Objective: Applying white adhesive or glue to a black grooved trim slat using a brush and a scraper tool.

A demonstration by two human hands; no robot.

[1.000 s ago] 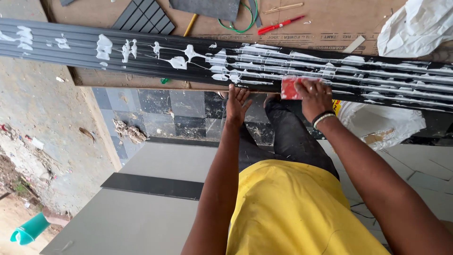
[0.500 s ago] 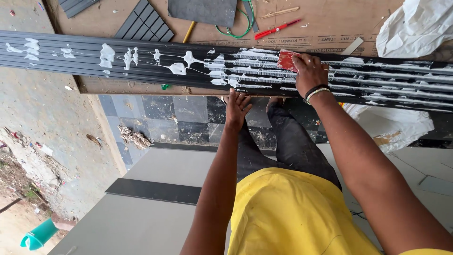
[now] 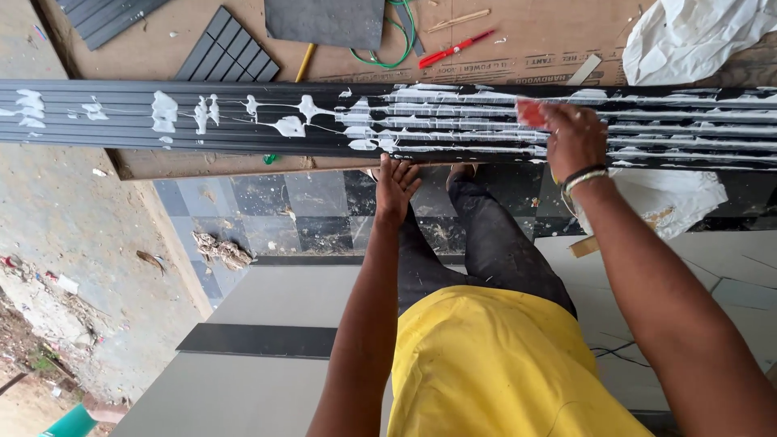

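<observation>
Sliding rightward since before, right hand (image 3: 573, 139) is gripping a red spreader (image 3: 530, 112), smearing slippery white glue (image 3: 453, 121) along the long stiff fluted panel (image 3: 243, 121), while left hand (image 3: 396, 184) is bracing its near edge, fingers spread.

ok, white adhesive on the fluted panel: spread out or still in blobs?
Both. Near the right hand it is smeared into long streaks along the black fluted panel; toward the left end it sits as separate white blobs.

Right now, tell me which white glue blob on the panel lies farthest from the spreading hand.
The cluster of blobs at the dark ribbed panel's far left end.
</observation>
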